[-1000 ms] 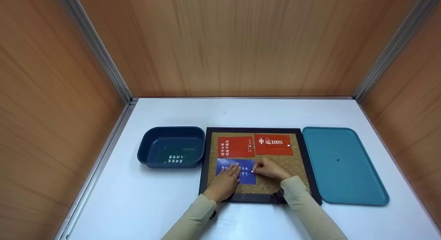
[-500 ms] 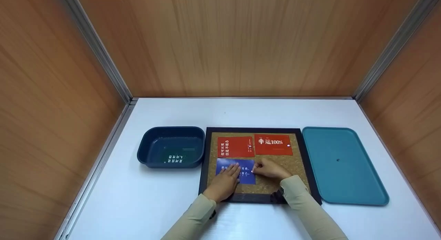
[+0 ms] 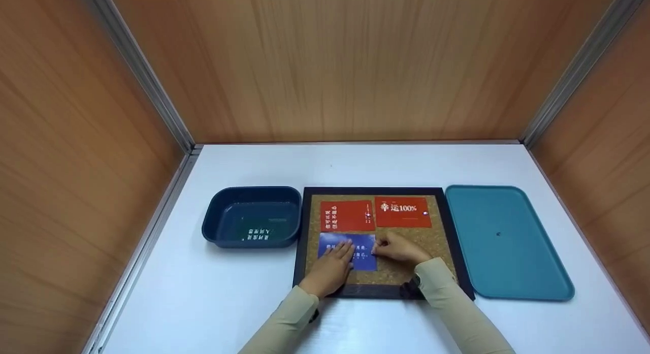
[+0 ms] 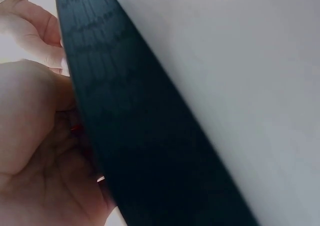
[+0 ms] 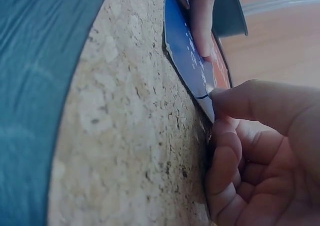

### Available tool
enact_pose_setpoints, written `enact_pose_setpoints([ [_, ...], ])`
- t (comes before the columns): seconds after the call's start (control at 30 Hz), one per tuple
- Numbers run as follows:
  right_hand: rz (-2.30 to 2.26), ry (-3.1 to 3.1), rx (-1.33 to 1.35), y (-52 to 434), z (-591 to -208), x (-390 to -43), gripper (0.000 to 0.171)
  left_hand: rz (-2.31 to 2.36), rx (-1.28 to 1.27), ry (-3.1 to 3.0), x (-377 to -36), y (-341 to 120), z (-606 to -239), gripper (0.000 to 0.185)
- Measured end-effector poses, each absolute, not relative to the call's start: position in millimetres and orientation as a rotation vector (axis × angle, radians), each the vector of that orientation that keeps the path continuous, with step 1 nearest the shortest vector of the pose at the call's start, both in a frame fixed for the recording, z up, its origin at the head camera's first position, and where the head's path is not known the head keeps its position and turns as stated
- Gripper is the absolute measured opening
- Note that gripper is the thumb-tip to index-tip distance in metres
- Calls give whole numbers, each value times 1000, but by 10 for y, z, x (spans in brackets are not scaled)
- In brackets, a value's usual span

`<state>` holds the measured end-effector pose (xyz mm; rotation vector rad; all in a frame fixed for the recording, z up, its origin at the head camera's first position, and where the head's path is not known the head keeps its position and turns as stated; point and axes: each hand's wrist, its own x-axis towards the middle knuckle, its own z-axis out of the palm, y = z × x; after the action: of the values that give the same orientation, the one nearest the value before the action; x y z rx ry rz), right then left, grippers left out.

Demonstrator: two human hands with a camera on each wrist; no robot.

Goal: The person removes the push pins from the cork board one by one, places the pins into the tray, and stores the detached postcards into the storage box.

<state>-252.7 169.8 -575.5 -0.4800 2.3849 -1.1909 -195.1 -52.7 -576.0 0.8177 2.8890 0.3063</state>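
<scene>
A black-framed cork board (image 3: pixel 406 242) lies at the table's middle. Two red cards (image 3: pixel 347 216) (image 3: pixel 402 212) sit side by side on its upper half, and a blue card (image 3: pixel 364 260) lies at its lower left. My left hand (image 3: pixel 332 267) rests flat on the blue card, fingers straight. In the right wrist view one left finger (image 5: pixel 202 20) presses on the blue card (image 5: pixel 187 50). My right hand (image 3: pixel 398 250) has curled fingers at the card's right edge. There its thumb and fingers (image 5: pixel 220 110) pinch a small pale pin (image 5: pixel 209 89) over the cork (image 5: pixel 125 136).
A dark blue bin (image 3: pixel 213 227) with one card (image 3: pixel 258 234) inside stands left of the board. A teal tray (image 3: pixel 508 272) lies to its right, with a tiny dark thing (image 3: pixel 498 234) on it. Wooden walls close in three sides. The left wrist view shows only the board's black frame (image 4: pixel 135 136) and my palm (image 4: pixel 35 151).
</scene>
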Motion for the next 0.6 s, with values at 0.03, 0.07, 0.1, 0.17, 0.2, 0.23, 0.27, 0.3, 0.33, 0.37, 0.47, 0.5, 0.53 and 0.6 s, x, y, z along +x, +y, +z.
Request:
enact_pose_setpoints([
  [0.03, -1193, 2379, -471, 1704, -5757, -2528, 16, 307, 815, 2887, -1951, -524, -5758, 47],
  [0.07, -1193, 2376, -467, 1710, -5758, -2529, 16, 305, 816, 2892, -1951, -522, -5756, 47],
  [0.1, -1192, 2374, -465, 1716, -5760, -2531, 16, 303, 818, 2896, -1952, -520, -5753, 47],
  [0.17, -1179, 2382, -465, 1726, -5764, -2532, 17, 298, 817, 2897, -1953, -517, -5748, 47],
  [0.2, -1173, 2387, -467, 1731, -5766, -2533, 18, 296, 817, 2896, -1953, -516, -5748, 47],
  [0.23, -1168, 2389, -467, 1736, -5766, -2531, 18, 297, 816, 2893, -1953, -515, -5747, 47],
  [0.27, -1165, 2394, -472, 1741, -5768, -2530, 19, 299, 817, 2893, -1952, -514, -5747, 47],
  [0.3, -1164, 2397, -475, 1745, -5769, -2529, 19, 303, 814, 2890, -1952, -514, -5747, 47],
  [0.33, -1165, 2400, -475, 1748, -5769, -2524, 20, 305, 810, 2886, -1952, -512, -5749, 48],
  [0.37, -1165, 2402, -473, 1751, -5768, -2519, 20, 306, 807, 2883, -1951, -512, -5749, 48],
  [0.47, -1185, 2394, -476, 1764, -5772, -2505, 20, 308, 806, 2881, -1953, -507, -5756, 47],
  [0.5, -1195, 2390, -477, 1768, -5774, -2500, 20, 309, 804, 2878, -1953, -506, -5758, 47],
  [0.53, -1205, 2386, -480, 1773, -5778, -2496, 20, 311, 802, 2876, -1952, -505, -5760, 47],
  [0.6, -1229, 2374, -480, 1786, -5787, -2490, 19, 314, 797, 2871, -1952, -506, -5767, 47],
])
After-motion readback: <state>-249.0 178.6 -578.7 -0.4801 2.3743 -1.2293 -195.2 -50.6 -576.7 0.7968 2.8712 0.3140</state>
